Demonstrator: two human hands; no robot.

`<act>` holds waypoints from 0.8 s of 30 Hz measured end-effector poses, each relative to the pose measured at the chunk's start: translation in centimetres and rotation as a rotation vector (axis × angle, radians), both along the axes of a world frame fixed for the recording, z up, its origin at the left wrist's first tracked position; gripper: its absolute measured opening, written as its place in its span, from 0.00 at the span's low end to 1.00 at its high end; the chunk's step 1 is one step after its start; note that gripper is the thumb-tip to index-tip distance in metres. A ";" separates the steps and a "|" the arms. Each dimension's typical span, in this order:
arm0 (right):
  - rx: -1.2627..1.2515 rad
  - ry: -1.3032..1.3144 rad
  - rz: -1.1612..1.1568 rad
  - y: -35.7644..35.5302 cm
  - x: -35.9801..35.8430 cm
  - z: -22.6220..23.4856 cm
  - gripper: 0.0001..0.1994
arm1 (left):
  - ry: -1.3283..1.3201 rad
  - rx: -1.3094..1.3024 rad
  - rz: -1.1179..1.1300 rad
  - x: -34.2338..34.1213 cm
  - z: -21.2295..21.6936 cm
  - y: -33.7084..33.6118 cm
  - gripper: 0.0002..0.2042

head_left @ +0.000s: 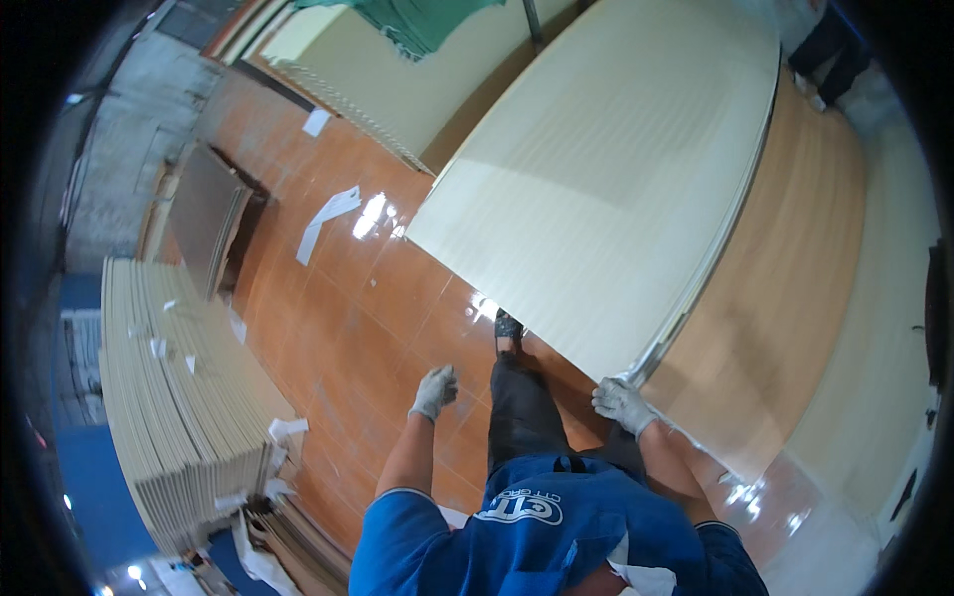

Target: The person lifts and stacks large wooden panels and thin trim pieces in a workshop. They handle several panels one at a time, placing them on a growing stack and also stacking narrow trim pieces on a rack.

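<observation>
A large cream board point(606, 169) lies tilted over a stack of brown and cream boards point(795, 288). My right hand point(621, 402), in a grey work glove, grips the near corner of the cream board. Also gloved, my left hand point(435, 390) hangs free over the orange tiled floor point(348, 328), fingers curled, holding nothing. My dark trouser leg and shoe point(509, 326) stand just below the board's near edge.
A tall stack of pale boards point(179, 397) stands on the left, with paper scraps point(288, 429) at its foot. White paper strips point(328, 214) lie on the floor. A dark panel point(209, 214) leans at the left. Another person's legs point(830, 45) show at the far top right.
</observation>
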State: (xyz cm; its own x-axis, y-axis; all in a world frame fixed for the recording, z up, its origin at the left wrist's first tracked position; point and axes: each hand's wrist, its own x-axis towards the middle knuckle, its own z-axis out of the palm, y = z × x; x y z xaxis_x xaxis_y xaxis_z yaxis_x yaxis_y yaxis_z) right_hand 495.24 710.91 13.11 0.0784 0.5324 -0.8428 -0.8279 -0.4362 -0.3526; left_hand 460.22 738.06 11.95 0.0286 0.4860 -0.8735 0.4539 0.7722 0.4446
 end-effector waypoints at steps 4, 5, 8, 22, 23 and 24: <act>-0.242 0.184 -0.177 8.8 -7.0 -7.5 0.13 | 0.191 0.202 -0.328 4.6 -7.2 19.3 0.25; -0.343 0.216 -0.209 10.2 -8.8 -9.6 0.12 | 0.203 0.298 -0.423 5.6 -8.8 23.4 0.26; -0.342 0.473 -0.474 14.6 -11.9 -16.2 0.13 | 0.212 0.485 -0.337 8.2 -13.5 33.5 0.30; -0.117 0.256 -1.621 23.6 -14.3 -30.7 0.29 | 0.061 0.172 -0.387 11.2 -28.7 51.2 0.44; -0.121 0.263 -1.610 23.6 -14.3 -30.5 0.29 | 0.064 0.180 -0.395 11.1 -28.7 51.1 0.44; -0.062 0.285 -1.591 23.9 -14.2 -30.2 0.29 | 0.081 0.204 -0.410 11.2 -28.7 51.3 0.44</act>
State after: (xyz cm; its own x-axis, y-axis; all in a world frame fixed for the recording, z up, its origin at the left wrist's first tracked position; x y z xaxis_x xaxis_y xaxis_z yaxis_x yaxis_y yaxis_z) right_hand 481.08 734.80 -17.11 0.3340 0.0356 -0.9419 -0.4637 0.8762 -0.1313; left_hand 471.42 789.33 -16.74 0.1902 0.6111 -0.7684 0.7431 0.4219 0.5194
